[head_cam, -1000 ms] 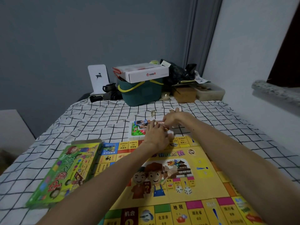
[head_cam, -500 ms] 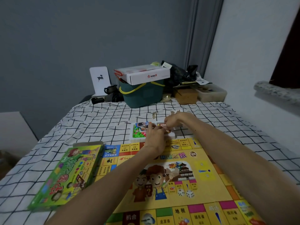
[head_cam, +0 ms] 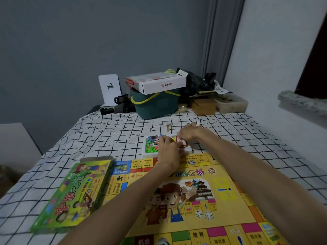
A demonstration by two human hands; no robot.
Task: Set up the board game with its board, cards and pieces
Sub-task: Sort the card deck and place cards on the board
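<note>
Both hands were up at the tray, busy with the cards.

The right hand [head_cam: 189,134] pinched a small reddish stack of cards [head_cam: 181,142] just above centre frame. The left hand [head_cam: 167,147] met it from the near side, knuckles to the camera, so I cannot tell whether its fingers gripped or only steadied. Under them sat the white tray [head_cam: 147,145], touching the far edge of the yellow board [head_cam: 203,190], which lay open on the checked bed [head_cam: 106,135]. The green game box [head_cam: 74,193] lay at lower left. The step looked like card sorting: next, lift the stack clear and set it on the board's marked spot without fanning it. The card faces were blurred, the tray's right half was hidden by the hands, and the board ran off the bottom edge.
</note>
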